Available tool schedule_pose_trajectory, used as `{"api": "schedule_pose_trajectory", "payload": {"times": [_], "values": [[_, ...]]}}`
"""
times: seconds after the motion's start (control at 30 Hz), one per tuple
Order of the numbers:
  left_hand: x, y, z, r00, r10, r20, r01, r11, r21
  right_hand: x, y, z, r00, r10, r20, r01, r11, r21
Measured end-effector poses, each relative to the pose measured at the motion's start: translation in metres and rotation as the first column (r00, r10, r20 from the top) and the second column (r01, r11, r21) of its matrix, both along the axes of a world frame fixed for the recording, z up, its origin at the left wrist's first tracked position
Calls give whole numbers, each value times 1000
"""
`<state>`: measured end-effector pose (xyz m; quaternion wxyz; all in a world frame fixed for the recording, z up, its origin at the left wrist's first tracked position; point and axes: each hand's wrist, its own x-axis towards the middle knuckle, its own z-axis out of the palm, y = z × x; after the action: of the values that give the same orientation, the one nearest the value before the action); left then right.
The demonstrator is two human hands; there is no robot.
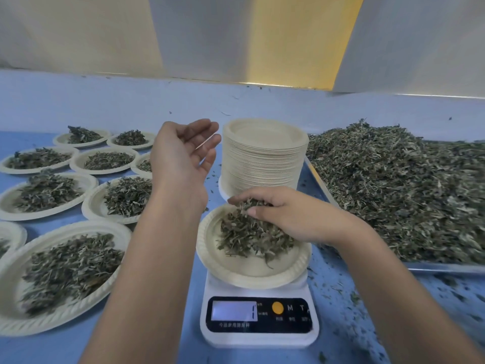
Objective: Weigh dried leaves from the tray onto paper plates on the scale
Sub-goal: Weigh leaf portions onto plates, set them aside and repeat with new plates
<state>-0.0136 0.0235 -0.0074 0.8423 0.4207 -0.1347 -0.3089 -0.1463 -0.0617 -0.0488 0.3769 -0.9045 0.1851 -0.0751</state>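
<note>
A white digital scale (258, 321) stands at the front centre with a lit display. On it lies a paper plate (252, 269) carrying a small heap of dried leaves (249, 237). My right hand (283, 214) is over the plate's far side, fingers curled round a clump of leaves that touches the heap. My left hand (183, 153) hovers above the table left of the plate stack, palm up, fingers relaxed and empty. The metal tray (446, 267) on the right is piled with dried leaves (393, 185).
A tall stack of unused paper plates (263, 158) stands just behind the scale. Several filled plates (60, 271) cover the blue table on the left. Leaf crumbs (349, 298) litter the table right of the scale. A wall runs along the back.
</note>
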Motion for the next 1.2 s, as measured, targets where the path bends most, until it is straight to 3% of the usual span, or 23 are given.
{"api": "schedule_pose_trajectory", "payload": {"times": [0.17,0.27,0.33,0.4,0.5,0.67,0.8,0.9,1.03,1.1,1.2], "values": [[0,-3,-3,1000,-8,-21,8,1000,23,0,-4,3,958,-108,265,78,989,122],[-2,-6,-6,998,-27,-54,29,999,38,4,-8,1,871,-227,436,76,939,337],[-4,-9,-8,994,-60,-89,66,996,59,9,-9,-1,800,-315,512,2,853,522],[-6,-13,-12,986,-109,-129,123,987,104,13,-9,-3,730,-408,549,-100,731,676],[-11,-19,-18,944,-234,-232,267,956,121,17,-8,-3,647,-514,563,-209,590,780],[-24,-26,-22,902,-343,-264,381,918,110,19,-2,1,574,-587,571,-266,526,808],[-35,-30,-23,879,-372,-297,420,900,114,20,1,2,523,-613,592,-278,534,799],[-43,-28,-22,820,-436,-370,485,873,45,22,2,0,491,-600,631,-197,629,752],[-46,-24,-20,799,-504,-329,543,839,32,26,8,-4,537,-480,694,171,867,467],[-43,-22,-20,804,-523,-284,558,828,56,26,10,-6,565,-404,720,265,915,306],[-36,-17,-17,807,-557,-199,579,811,78,25,8,-8,593,-380,709,297,923,246]]}}
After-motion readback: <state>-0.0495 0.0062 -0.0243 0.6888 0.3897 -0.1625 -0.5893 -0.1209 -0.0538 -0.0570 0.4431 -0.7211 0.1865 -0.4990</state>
